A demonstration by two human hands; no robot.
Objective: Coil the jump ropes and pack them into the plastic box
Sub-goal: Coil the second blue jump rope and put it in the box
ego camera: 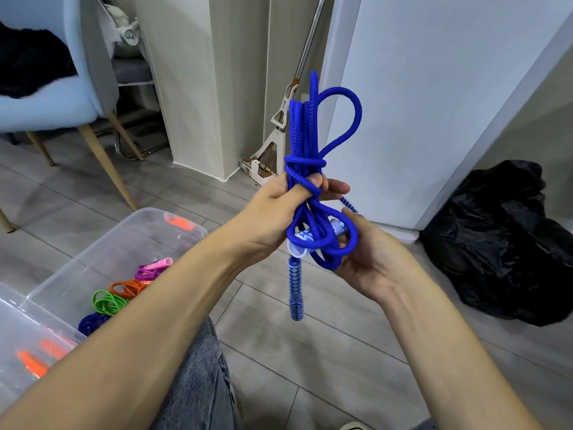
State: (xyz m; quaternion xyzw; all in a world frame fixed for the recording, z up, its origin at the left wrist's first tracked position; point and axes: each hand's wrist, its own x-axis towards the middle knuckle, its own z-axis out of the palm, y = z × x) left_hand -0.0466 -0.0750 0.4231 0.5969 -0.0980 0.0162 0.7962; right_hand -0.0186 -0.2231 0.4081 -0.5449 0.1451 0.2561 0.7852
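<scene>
No readable text anywhere. Only a small dark mark on the white mop head [284, 104], too blurred to make out, and a white zigzag pattern on the blue rope handle [296, 285].

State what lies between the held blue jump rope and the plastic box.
In the head view, only the left forearm and bare floor lie between the blue jump rope and plastic box.

Home: armchair [46, 100] (mop [280, 125] nearby)

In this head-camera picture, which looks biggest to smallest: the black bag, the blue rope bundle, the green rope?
1. Black bag
2. Blue rope bundle, though it is nearest the camera, so unsure
3. Green rope in the plastic box
</scene>
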